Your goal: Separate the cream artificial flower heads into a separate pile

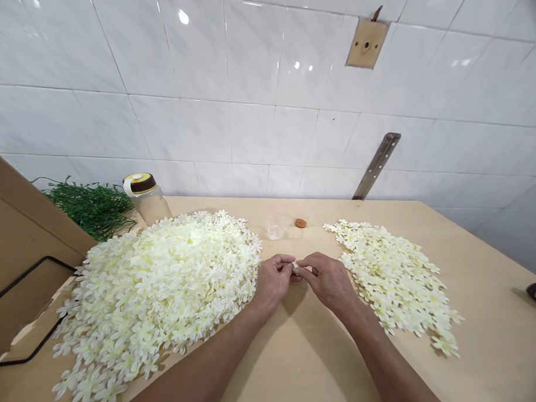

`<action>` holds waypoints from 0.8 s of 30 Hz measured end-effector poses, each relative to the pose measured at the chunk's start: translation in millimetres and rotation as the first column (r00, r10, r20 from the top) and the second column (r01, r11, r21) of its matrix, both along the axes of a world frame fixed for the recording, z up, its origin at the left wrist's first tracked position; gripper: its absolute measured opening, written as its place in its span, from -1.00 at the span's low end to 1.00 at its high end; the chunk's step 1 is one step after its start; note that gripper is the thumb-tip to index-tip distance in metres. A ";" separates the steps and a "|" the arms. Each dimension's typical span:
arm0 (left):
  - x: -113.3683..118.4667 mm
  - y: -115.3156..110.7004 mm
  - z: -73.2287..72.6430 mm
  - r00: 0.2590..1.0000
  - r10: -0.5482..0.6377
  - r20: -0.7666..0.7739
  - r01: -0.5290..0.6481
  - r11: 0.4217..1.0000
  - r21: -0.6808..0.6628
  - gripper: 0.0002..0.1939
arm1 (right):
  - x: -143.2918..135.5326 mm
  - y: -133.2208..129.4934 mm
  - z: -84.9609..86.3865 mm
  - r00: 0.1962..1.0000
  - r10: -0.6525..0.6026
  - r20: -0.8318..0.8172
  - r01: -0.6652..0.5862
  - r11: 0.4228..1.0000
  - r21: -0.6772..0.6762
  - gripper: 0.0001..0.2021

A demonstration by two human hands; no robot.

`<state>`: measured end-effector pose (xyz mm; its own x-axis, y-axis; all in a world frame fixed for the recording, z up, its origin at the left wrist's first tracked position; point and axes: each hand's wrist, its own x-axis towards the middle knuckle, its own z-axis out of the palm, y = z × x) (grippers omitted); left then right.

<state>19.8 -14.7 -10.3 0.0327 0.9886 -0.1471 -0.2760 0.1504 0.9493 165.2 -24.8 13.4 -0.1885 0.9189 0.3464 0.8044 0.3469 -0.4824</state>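
My left hand (276, 278) and my right hand (327, 279) meet over the middle of the table, fingertips pinched together. Between them shows a small pale bit of an artificial flower (295, 265), mostly hidden by the fingers. Left of my hands is a large heap of white artificial flowers (169, 274), with pale yellow centres. A flatter, smaller spread of the same flowers (392, 276) lies to the right, beside my right forearm. Just beyond my hands are a small clear plastic dish (274, 232) and a brown oval piece (300, 223).
A bottle (150, 200) with a brown and yellow lid stands behind the large heap. Green plastic stems (89, 206) lie beside it. A cardboard box (25, 233) and a black wire frame (34, 354) are at the left. The tiled wall (253, 133) bounds the table's back.
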 end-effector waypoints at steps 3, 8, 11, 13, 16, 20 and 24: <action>0.2 0.1 -0.7 1.000 -0.004 0.002 0.004 1.000 0.004 -0.93 | 0.3 -1.0 -0.6 0.999 0.009 0.038 -0.010 1.000 0.023 -0.77; -0.2 0.7 -1.6 1.000 -0.019 0.015 0.019 1.000 0.012 -0.93 | -3.6 -4.1 3.2 0.996 -0.036 0.086 0.033 0.999 0.042 -0.69; -1.1 0.6 -1.4 0.999 -0.032 0.010 0.032 0.999 0.012 -0.91 | -5.6 -4.0 4.4 0.996 -0.059 0.061 0.057 0.998 0.039 -0.69; -1.9 0.3 -1.1 0.999 -0.050 0.017 0.050 0.999 0.016 -0.90 | -6.1 -3.0 4.2 0.996 -0.083 0.028 0.082 0.996 0.018 -0.70; -2.8 0.2 -0.1 0.997 -0.067 0.031 0.066 0.998 0.016 -0.88 | -4.4 -0.8 3.1 0.988 -0.143 -0.063 0.140 0.989 -0.050 -0.70; -1.7 1.0 0.4 0.999 -0.045 0.010 0.045 0.999 -0.007 -0.86 | 1.3 2.3 4.2 0.956 -0.217 -0.200 0.201 0.975 -0.098 -0.67; 0.4 0.5 -0.3 0.998 -0.038 -0.049 0.037 0.999 -0.023 -0.85 | -5.9 1.1 15.6 0.897 -0.309 -0.316 0.335 0.942 0.029 -0.64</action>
